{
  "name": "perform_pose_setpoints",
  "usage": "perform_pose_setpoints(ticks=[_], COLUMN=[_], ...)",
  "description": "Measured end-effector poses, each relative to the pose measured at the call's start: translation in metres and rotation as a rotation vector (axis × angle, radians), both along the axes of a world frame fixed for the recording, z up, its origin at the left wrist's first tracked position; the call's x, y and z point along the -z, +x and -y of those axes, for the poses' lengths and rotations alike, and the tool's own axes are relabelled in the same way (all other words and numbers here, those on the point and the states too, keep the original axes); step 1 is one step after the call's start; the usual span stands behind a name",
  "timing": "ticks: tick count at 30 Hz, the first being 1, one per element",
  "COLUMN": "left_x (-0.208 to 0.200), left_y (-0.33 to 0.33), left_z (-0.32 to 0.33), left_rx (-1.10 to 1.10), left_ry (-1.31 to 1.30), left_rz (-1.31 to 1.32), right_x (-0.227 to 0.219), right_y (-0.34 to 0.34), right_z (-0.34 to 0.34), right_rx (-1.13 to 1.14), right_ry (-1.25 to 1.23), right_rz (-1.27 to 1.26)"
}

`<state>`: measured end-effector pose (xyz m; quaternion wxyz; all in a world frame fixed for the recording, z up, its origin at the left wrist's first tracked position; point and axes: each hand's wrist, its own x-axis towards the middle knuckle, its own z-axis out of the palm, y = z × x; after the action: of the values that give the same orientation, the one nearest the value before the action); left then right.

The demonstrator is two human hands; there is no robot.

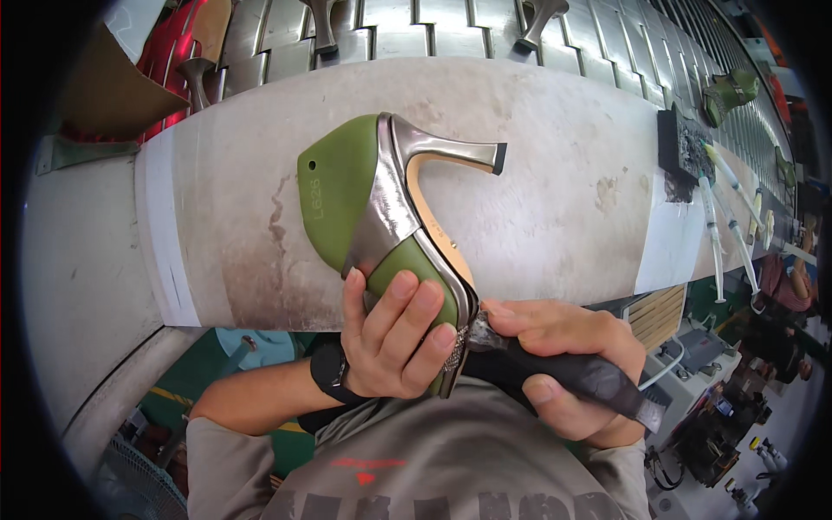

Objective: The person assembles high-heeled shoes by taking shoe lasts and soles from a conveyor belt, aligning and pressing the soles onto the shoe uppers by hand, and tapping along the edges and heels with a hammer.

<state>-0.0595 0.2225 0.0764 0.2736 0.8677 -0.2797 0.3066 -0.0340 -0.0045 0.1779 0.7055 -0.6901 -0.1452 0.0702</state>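
A metallic pewter high-heeled shoe [387, 217] lies on its side on a green shoe last [334, 204], its slim heel pointing right and its tan sole facing right. My left hand [394, 338] is wrapped round the toe part, fingers over the last and the upper. A band of glittering stones [454, 355] shows at the toe. In my right hand [572, 347] is a tool with a thick dark handle [589, 377]. Its pale, ragged working end meets the sole's edge near the toe. The exact kind of tool cannot be made out.
Under the shoe is a stained pale work surface [555, 208]. Beyond it runs a metal slat conveyor [459, 42] with other heeled shoes. At the right sit a black block [680, 143] and several syringe-like applicators [712, 234]. Brown sheet material [113, 95] stands at far left.
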Motion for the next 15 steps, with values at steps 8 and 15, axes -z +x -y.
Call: perform_pose_setpoints(ticks=[8,15], left_x=[0.007,0.008], left_y=[0.0,0.0], left_z=[0.003,0.001], left_rx=[-0.042,-0.033], left_ry=[-0.007,-0.019], left_rz=[0.036,0.047], right_x=[0.0,-0.009], right_y=[0.035,0.092], right_z=[0.009,0.007], right_rx=[-0.109,-0.243], right_ry=[0.17,0.055], right_rz=[-0.34,-0.481])
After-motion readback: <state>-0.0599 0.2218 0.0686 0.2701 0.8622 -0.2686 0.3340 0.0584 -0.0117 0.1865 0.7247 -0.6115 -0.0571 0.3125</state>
